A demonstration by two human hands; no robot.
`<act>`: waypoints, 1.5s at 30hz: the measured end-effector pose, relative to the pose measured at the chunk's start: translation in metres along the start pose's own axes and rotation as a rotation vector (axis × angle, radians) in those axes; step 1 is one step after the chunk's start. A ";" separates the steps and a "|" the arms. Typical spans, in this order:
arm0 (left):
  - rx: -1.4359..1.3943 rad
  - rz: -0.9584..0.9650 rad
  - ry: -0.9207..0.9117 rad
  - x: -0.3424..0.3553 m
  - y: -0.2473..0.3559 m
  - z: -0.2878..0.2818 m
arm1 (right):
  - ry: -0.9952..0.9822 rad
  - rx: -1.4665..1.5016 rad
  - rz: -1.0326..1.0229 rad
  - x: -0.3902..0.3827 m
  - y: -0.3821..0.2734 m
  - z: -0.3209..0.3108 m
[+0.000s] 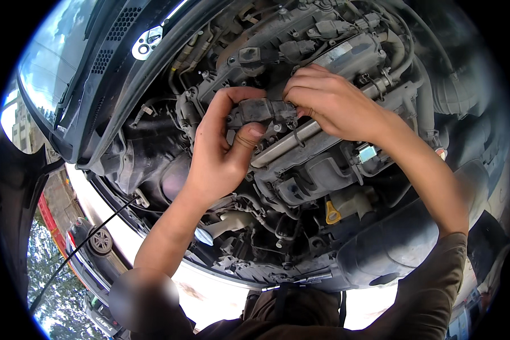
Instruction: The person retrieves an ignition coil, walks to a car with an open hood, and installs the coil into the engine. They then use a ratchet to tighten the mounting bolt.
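Observation:
A black ignition coil (pixel 256 110) sits among the parts on top of the engine. My left hand (pixel 221 153) grips its left end, thumb below it and index finger curled over the top. My right hand (pixel 337 105) has its fingers curled at the coil's right end, on what appears to be the wire connector, partly hidden by the fingertips. Similar black coils and connectors (pixel 289 51) lie above my hands, and a metal rail (pixel 269 154) runs diagonally beneath them.
A yellow dipstick handle (pixel 332 212) is below the rail. The windshield (pixel 48 68) and black cowl are at upper left. A thin prop rod (pixel 96 235) crosses the lower left, with a parked car's wheel (pixel 100 242) beyond. The white front edge (pixel 198 283) borders the bay.

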State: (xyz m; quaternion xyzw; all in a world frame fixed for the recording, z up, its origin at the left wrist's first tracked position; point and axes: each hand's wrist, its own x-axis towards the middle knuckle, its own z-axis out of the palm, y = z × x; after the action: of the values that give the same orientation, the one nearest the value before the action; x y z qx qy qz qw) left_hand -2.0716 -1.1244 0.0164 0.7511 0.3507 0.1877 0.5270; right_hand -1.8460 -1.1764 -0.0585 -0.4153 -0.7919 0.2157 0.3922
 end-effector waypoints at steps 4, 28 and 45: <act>-0.135 0.002 -0.068 0.008 -0.004 -0.016 | 0.030 0.105 0.042 0.007 -0.004 -0.006; 0.012 0.040 -0.085 0.003 -0.005 -0.007 | 0.092 -0.085 0.165 0.007 -0.028 0.007; 0.168 0.061 0.114 -0.013 0.005 -0.009 | 0.078 -0.200 0.184 0.028 -0.044 0.012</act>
State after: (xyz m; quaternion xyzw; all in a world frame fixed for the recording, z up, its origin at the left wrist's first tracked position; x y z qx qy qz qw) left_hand -2.0844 -1.1285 0.0250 0.7909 0.3716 0.2160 0.4356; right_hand -1.8870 -1.1779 -0.0243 -0.5312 -0.7523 0.1543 0.3579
